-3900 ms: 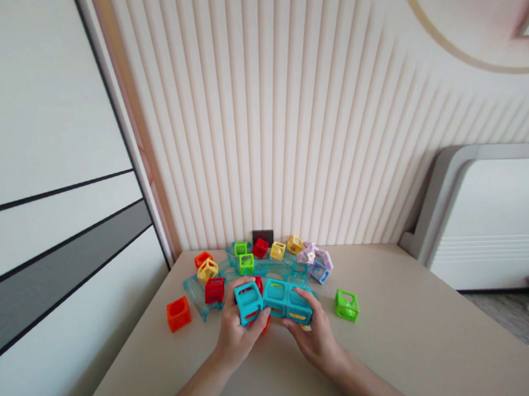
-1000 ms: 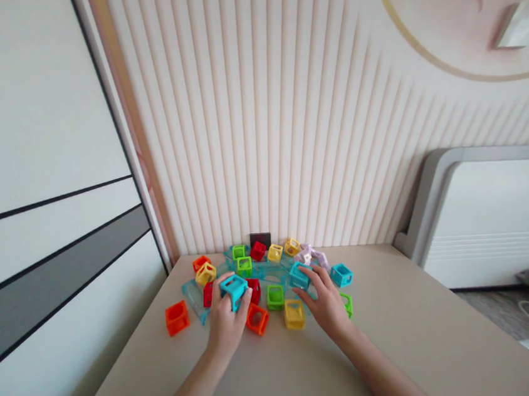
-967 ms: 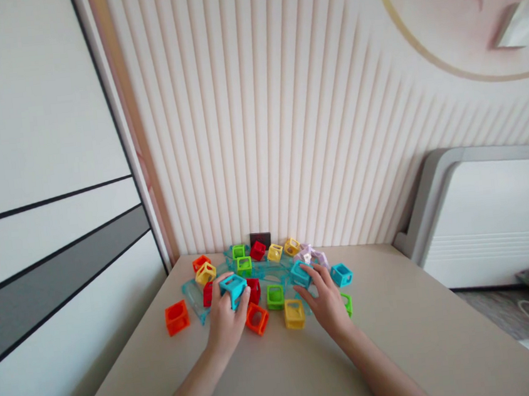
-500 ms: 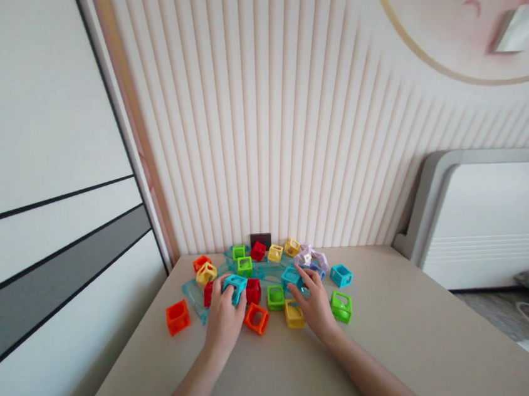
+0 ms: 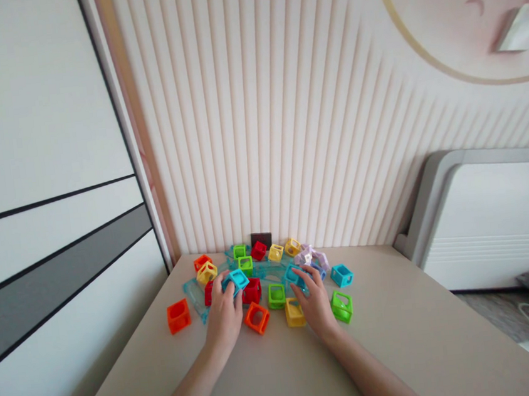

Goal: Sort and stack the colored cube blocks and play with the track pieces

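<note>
My left hand point(image 5: 223, 306) is closed around a light-blue hollow cube block point(image 5: 236, 280), lifted and tilted between thumb and fingers. My right hand point(image 5: 315, 300) has its thumb and fingertips on another light-blue cube block point(image 5: 294, 275), whose right side the fingers partly cover. A red cube block point(image 5: 251, 290) lies just right of my left hand, with an orange cube block point(image 5: 257, 318) in front of it. Between the hands stands a green cube block point(image 5: 276, 296). A yellow cube block point(image 5: 294, 312) is beside my right wrist.
Clear-blue plastic track pieces point(image 5: 192, 294) lie among the blocks. Pale-purple parts point(image 5: 311, 256) sit at the back right. An orange block point(image 5: 178, 316) is far left; a green block point(image 5: 341, 306) and a blue block point(image 5: 341, 275) are right. A ribbed wall point(image 5: 255, 111) bounds the table point(image 5: 283, 372) behind.
The blue block in my left hand has turned slightly, and its open face shows more. My right fingers have curled a little further over the other blue block, which has shifted slightly.
</note>
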`<state>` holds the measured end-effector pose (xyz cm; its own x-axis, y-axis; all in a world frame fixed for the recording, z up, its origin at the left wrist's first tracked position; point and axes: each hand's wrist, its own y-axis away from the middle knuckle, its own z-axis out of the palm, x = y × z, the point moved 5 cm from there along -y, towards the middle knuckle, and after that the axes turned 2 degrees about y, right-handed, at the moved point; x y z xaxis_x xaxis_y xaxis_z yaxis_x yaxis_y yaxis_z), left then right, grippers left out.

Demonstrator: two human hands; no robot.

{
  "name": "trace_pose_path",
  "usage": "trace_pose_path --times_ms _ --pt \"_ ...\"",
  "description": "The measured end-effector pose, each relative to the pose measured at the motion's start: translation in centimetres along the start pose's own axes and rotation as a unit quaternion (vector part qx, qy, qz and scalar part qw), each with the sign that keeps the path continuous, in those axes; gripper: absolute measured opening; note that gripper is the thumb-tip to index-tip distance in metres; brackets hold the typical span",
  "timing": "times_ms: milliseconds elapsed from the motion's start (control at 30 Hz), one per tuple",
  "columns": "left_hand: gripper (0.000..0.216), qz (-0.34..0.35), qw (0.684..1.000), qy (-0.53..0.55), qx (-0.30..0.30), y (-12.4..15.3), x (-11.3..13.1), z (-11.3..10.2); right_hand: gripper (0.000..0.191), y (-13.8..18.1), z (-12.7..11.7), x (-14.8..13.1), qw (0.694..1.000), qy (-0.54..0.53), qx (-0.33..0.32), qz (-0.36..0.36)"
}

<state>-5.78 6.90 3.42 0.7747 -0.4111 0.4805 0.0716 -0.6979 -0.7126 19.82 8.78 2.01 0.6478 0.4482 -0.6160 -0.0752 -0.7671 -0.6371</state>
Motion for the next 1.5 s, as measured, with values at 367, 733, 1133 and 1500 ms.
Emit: trace_pose_path --times_ms 367,733,1133,1500 --pt "0.016 -0.003 0.998 0.019 0.055 0.4 -0.4 0.6 0.038 -0.2 0.6 0.0 0.995 0.065 -0.06 -0.036" --pt "0.016 0.009 1.0 -0.001 0.008 0.3 0.6 0.9 0.058 -0.3 0.9 1.0 0.994 0.054 -0.085 0.033" --pt "0.024 -0.002 0.998 -0.004 0.057 -0.5 1.0 -0.5 0.05 -0.8 0.2 0.7 0.996 0.065 -0.053 -0.01" --pt "0.027 -0.054 0.973 -0.109 -0.197 2.0 -1.3 -3.7 0.063 -1.1 0.9 0.9 0.982 0.167 -0.065 -0.067"
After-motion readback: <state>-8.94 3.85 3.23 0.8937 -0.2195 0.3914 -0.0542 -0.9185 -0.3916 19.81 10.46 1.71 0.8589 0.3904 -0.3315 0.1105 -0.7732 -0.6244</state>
